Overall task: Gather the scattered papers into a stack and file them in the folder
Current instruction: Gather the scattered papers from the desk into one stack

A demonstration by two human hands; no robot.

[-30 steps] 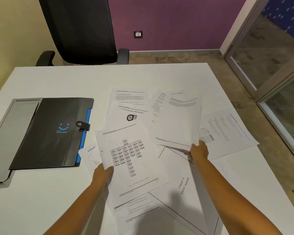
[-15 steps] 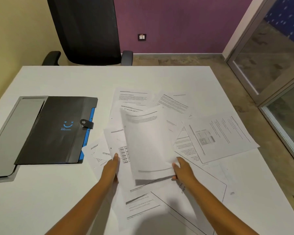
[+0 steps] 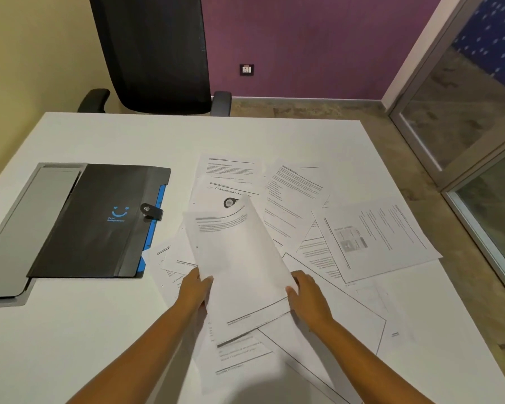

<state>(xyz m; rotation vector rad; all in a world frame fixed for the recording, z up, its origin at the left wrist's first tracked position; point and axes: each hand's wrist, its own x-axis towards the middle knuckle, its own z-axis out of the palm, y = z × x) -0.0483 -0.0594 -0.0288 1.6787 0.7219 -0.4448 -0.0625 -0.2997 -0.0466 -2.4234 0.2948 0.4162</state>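
- A sheet (image 3: 239, 266) is pinched at its near corners, one edge by the left hand (image 3: 194, 290), the other by the right hand (image 3: 305, 297), so it can be squared over the heap.
- Loose papers (image 3: 373, 237) are spread around it on the table (image 3: 99, 345), not yet gathered.
- The folder (image 3: 96, 223) is left closed, farther left, probably for filing last.

White table (image 3: 99, 330), white papers (image 3: 373, 240) with black print and grey charts. Folder (image 3: 94, 225) black with a blue smiley logo, blue edge, grey flap. Chair (image 3: 155, 53) black mesh; walls purple (image 3: 318, 45) and pale yellow (image 3: 27, 68).
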